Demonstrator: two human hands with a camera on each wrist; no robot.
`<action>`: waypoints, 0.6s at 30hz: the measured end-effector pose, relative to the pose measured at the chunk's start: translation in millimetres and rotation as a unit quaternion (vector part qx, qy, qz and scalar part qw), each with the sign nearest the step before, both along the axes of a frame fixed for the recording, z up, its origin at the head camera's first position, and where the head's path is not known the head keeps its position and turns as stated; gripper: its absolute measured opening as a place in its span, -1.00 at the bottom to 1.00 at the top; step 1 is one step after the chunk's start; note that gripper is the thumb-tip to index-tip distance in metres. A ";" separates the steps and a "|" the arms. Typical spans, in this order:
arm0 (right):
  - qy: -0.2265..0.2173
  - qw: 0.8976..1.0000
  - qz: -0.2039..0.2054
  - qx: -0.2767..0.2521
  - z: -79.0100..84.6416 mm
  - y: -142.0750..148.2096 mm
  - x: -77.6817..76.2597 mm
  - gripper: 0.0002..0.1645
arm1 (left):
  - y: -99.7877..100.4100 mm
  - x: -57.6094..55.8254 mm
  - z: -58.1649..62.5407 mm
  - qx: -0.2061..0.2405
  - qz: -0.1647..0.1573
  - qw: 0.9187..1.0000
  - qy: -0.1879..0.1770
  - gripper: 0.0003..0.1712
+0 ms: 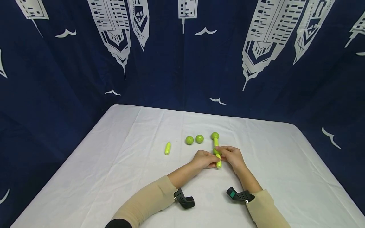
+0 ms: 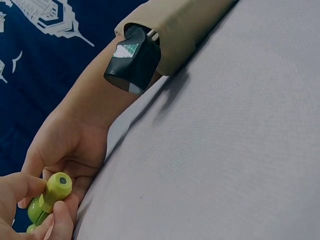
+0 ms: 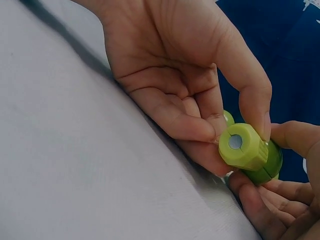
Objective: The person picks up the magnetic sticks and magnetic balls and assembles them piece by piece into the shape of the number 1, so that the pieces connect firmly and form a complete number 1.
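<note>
A chain of green magnetic-looking pieces stands between the hands: a far ball [image 1: 215, 135], a yellow-green rod [image 1: 215, 142], a nearer ball [image 1: 215, 151] and a second rod [image 1: 219, 164] at the near end. My left hand [image 1: 203, 159] pinches that second rod [image 3: 250, 152] between thumb and fingers. From the other side, my right hand [image 1: 232, 156] grips the chain around the nearer ball, partly covering it. A grey disc shows in the second rod's free end [image 2: 61, 184] in the left wrist view. Whether rod and ball touch fully is hidden by fingers.
Two loose green balls [image 1: 189, 140] lie left of the chain, close together. Further left, a loose yellow-green rod [image 1: 168, 148] rests on the white-covered table [image 1: 137, 180]. A dark blue patterned curtain [image 1: 171, 72] hangs behind and on both sides.
</note>
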State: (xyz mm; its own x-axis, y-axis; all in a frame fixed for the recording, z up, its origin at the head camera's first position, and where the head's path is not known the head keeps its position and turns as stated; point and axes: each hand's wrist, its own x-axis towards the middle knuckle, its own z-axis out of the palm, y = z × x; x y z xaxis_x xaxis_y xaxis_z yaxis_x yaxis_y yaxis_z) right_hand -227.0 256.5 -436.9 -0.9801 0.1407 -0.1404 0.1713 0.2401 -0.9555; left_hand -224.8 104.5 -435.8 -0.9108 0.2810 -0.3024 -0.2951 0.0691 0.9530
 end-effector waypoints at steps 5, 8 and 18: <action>0.000 1.000 -0.001 -0.002 3.8 -2.0 3.7 -0.37 | -2.1 -4.2 -1.0 -0.006 -0.002 1.000 -0.004 -0.88; 0.003 1.000 0.000 -0.003 5.7 -2.6 7.2 -0.36 | -2.9 -6.9 -1.7 -0.007 -0.005 1.000 -0.007 -0.87; -0.012 1.000 -0.015 -0.008 7.7 -6.9 20.8 -0.36 | -1.8 -6.7 -1.6 0.018 0.001 1.000 -0.021 -0.86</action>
